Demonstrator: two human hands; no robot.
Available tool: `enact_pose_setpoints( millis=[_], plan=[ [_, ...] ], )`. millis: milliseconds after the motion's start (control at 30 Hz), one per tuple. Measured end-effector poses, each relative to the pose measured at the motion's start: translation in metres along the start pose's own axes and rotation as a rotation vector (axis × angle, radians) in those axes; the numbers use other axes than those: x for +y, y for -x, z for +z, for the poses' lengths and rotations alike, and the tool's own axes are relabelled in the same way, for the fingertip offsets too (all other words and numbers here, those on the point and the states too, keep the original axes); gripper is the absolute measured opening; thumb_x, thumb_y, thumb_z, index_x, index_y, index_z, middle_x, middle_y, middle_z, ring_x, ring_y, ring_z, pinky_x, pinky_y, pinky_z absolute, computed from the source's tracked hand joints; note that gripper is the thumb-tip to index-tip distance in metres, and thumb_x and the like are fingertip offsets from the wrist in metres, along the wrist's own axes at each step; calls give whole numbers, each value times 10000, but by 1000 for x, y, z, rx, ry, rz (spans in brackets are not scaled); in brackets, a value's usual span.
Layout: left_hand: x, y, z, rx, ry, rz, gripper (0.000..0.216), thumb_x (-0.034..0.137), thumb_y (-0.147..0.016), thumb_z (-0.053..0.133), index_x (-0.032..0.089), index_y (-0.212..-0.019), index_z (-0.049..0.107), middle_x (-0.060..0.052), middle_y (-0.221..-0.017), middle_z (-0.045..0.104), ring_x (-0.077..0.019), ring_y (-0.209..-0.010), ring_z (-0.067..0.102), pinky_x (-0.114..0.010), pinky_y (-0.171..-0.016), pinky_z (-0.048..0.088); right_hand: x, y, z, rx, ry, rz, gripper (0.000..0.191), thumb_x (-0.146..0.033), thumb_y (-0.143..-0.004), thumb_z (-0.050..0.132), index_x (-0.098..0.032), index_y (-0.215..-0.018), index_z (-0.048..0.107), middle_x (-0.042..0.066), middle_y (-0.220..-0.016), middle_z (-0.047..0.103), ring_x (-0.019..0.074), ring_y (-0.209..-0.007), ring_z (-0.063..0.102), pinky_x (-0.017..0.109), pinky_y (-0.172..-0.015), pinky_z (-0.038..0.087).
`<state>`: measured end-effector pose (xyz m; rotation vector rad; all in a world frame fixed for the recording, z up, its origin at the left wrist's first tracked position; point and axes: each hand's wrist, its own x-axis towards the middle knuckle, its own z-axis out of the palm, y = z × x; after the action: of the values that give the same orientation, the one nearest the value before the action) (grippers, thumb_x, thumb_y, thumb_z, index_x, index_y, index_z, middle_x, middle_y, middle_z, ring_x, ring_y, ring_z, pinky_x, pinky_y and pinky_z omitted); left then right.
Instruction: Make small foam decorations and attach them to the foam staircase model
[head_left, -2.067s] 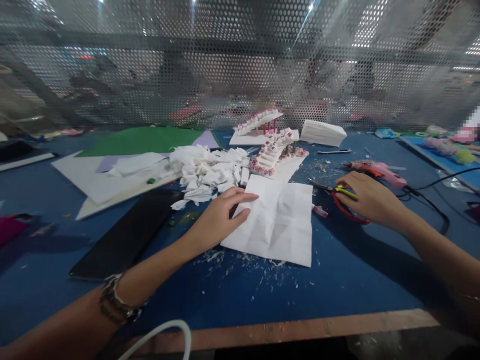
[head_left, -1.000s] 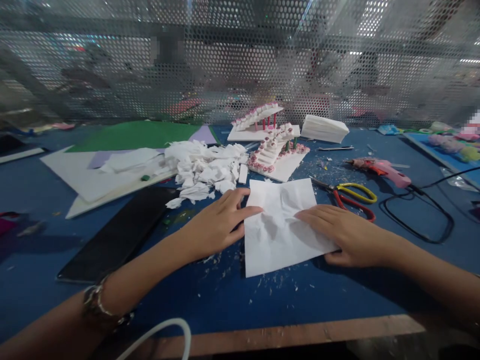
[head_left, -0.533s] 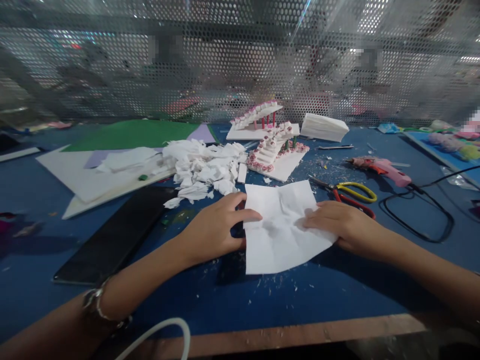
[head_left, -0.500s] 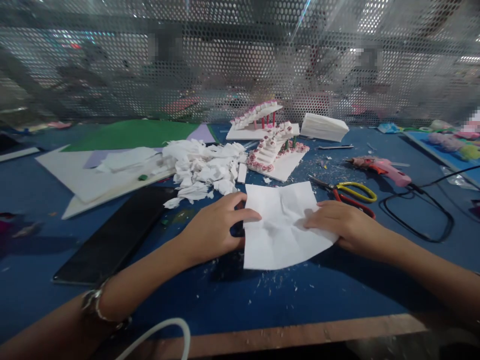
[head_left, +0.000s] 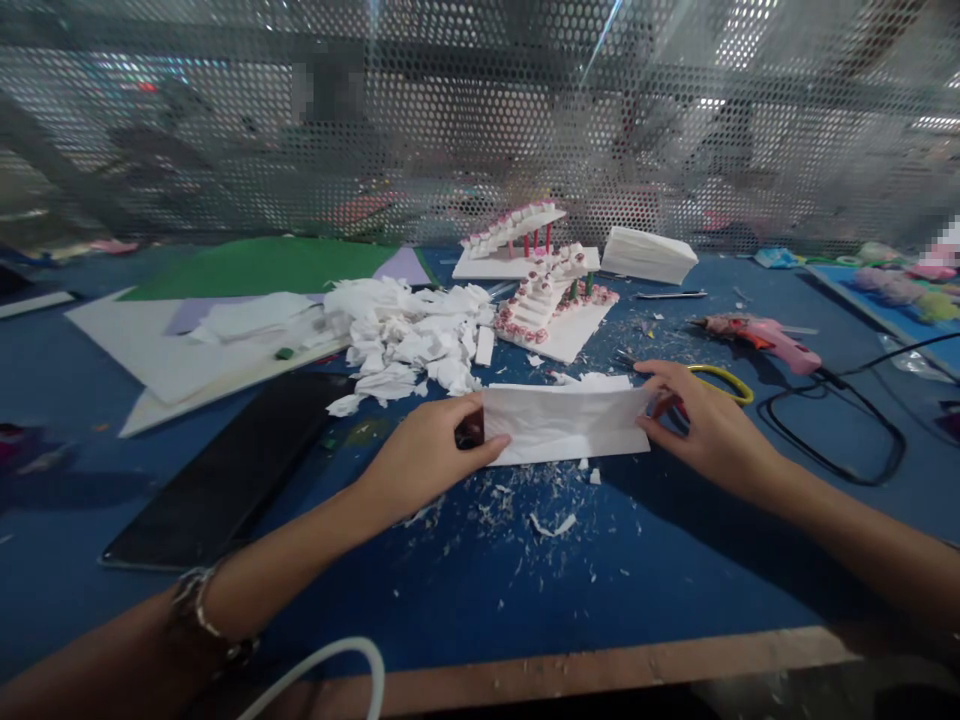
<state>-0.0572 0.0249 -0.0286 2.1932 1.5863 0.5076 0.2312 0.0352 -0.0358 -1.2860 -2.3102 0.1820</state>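
A white sheet of paper (head_left: pixel 566 425) lies folded in half on the blue table (head_left: pixel 675 560), its fold toward me. My left hand (head_left: pixel 427 455) pinches its left end, thumb on top. At its right end my right hand (head_left: pixel 709 425) grips the edge with bent fingers. Small white paper scraps (head_left: pixel 551 522) lie just in front of the sheet.
Yellow and red scissors (head_left: pixel 724 385) lie behind my right hand, a pink glue gun (head_left: pixel 765 340) and its black cord (head_left: pixel 840 420) farther right. A heap of white paper bits (head_left: pixel 412 335), two small model staircases (head_left: pixel 544 290), a stack of white paper (head_left: pixel 649 257), a black slab (head_left: pixel 240 465) and coloured sheets (head_left: pixel 262 268) surround them.
The flat sheet has been folded over away from me into a narrow strip. Both hands moved from its surface to its ends, and the scraps under it now show.
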Motion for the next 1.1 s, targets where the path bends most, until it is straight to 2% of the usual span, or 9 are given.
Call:
enact_pose_setpoints(
  millis=[167, 433, 533, 633, 733, 800, 900, 967, 1100],
  plan=[
    [-3, 0, 2, 45, 44, -38, 578, 467, -758, 553, 175, -1229, 387, -89, -938, 640, -244, -815, 609, -317, -663, 467, 0, 0, 0, 49, 21, -10, 476, -266, -797, 528, -171, -1232, 360, 72, -966, 550, 149, -745, 577, 283, -680, 486],
    [-4, -4, 7, -14, 703, -48, 727, 321, -710, 614, 152, -1313, 245, -146, -1156, 544, -220, -1000, 579, -331, -841, 483, -2, -3, -9, 65, 109, -10, 395, -240, -800, 501, -175, -1179, 412, 64, -952, 562, 157, -760, 576, 282, -688, 469],
    [-1, -6, 4, -159, 782, -124, 702, 318, -697, 617, 152, -1300, 298, -143, -1189, 536, -220, -1025, 566, -332, -846, 475, -2, -3, -8, 66, 105, -21, 388, -225, -792, 507, -180, -1167, 419, 54, -957, 558, 144, -750, 573, 269, -688, 463],
    [3, -6, 1, -381, 608, -105, 479, 329, -710, 610, 157, -1146, 506, -79, -1012, 622, -197, -917, 594, -307, -796, 472, -2, -2, -7, 64, 99, -27, 393, -224, -788, 517, -186, -1167, 420, 43, -960, 554, 129, -739, 568, 253, -676, 458],
    [8, -6, 1, -366, 357, -59, 295, 354, -758, 547, 160, -967, 619, -28, -777, 613, -156, -710, 572, -261, -641, 450, -1, -2, -7, 68, 112, -21, 370, -239, -797, 513, -188, -1154, 433, 35, -955, 559, 118, -727, 564, 244, -676, 453],
    [11, -4, 2, -328, 318, -42, 283, 359, -783, 507, 164, -956, 616, -20, -740, 594, -141, -660, 547, -245, -594, 433, 1, -2, -11, 76, 146, 0, 352, -257, -802, 508, -193, -1142, 444, 32, -954, 567, 123, -730, 567, 250, -677, 452],
    [15, 2, 5, -244, 278, 16, 374, 387, -796, 500, 174, -1103, 516, -57, -910, 592, -159, -736, 562, -253, -603, 459, 6, -3, -19, 59, 247, 46, 239, -288, -804, 504, -200, -1026, 506, 25, -884, 594, 152, -718, 571, 273, -641, 446],
    [18, 8, 8, -152, 141, 134, 482, 421, -783, 530, 190, -1194, 433, -100, -1105, 526, -208, -911, 549, -302, -700, 480, 8, -4, -23, 8, 278, 25, 166, -297, -808, 500, -195, -936, 530, 30, -847, 602, 168, -722, 570, 284, -627, 443],
    [26, 21, 14, -98, -134, 467, 617, 476, -737, 595, 188, -1243, 391, -128, -1277, 397, -284, -1171, 390, -426, -960, 361, 6, -2, -24, -210, 129, -279, 249, -261, -810, 516, -208, -1052, 532, 60, -1075, 570, 180, -1001, 528, 314, -851, 433]
  ],
)
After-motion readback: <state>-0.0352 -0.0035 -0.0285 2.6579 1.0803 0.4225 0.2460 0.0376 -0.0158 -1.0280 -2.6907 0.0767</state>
